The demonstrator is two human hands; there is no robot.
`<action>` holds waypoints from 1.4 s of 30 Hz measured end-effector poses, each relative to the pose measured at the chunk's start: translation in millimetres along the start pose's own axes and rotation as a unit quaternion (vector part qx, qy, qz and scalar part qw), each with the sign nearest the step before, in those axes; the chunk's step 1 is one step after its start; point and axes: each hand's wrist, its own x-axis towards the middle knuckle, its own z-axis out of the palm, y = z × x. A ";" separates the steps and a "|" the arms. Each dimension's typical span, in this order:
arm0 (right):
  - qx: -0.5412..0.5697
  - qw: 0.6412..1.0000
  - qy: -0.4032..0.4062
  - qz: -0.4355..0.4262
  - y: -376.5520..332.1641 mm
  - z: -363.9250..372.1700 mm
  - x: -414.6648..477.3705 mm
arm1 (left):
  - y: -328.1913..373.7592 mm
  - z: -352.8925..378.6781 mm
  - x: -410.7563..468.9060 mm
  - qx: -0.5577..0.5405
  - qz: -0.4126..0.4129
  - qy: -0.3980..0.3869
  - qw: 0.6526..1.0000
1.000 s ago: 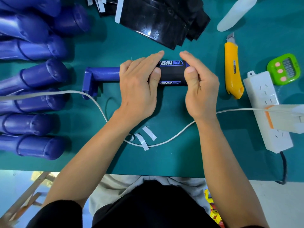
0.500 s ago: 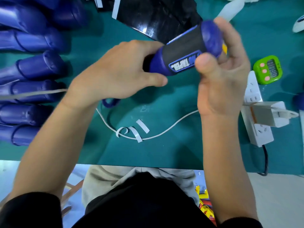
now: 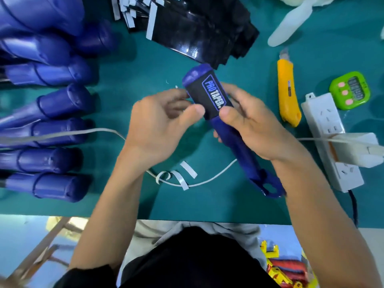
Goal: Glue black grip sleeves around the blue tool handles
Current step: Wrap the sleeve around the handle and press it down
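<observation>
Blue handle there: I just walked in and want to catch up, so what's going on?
A person holds a blue tool handle in both hands above the green table. A black sleeve already wraps its thick end, label up. The right hand grips the shaft; the left hand pinches the sleeve. Bare blue handles lie at left, spare sleeves at the far edge.

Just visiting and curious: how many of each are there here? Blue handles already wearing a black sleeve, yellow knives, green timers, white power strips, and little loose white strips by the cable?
blue handle with black sleeve: 1
yellow knife: 1
green timer: 1
white power strip: 1
loose white strips: 3
Total: 7
</observation>
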 end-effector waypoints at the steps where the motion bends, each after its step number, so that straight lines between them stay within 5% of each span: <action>1: -0.004 1.000 -0.015 0.003 3.0 0.1 1.4 | -2.4 -0.8 2.9 -0.004 0.010 -0.009 1.000; 6: -0.038 0.991 -0.116 0.049 -0.2 -7.2 13.7 | -23.9 -3.2 26.0 -0.065 0.058 -0.082 0.993; 8: -0.137 0.979 -0.129 0.073 -4.0 -10.0 17.0 | -30.2 -2.8 28.8 -0.089 0.070 -0.074 0.991; 15: -0.536 0.843 0.006 0.041 -15.7 21.1 18.9 | -42.4 3.3 25.3 -0.127 -0.013 0.138 0.982; 20: -0.505 0.862 -0.028 0.045 -27.2 25.2 14.5 | -45.8 0.3 22.3 -0.031 -0.021 0.216 0.976; 24: -0.499 0.866 -0.013 0.034 -33.8 23.9 15.3 | -45.9 0.1 20.7 -0.058 0.024 0.135 0.989; 33: -0.523 0.839 0.139 -0.056 -10.0 23.9 39.6 | -52.4 -2.3 24.6 0.017 0.037 0.240 0.970; 36: -0.475 0.868 0.128 -0.069 1.8 17.4 42.9 | -54.8 -2.5 24.7 0.092 0.029 0.226 0.969; 42: -0.506 0.831 0.186 -0.138 17.8 18.5 42.8 | -48.2 7.1 29.1 0.122 -0.005 0.172 0.978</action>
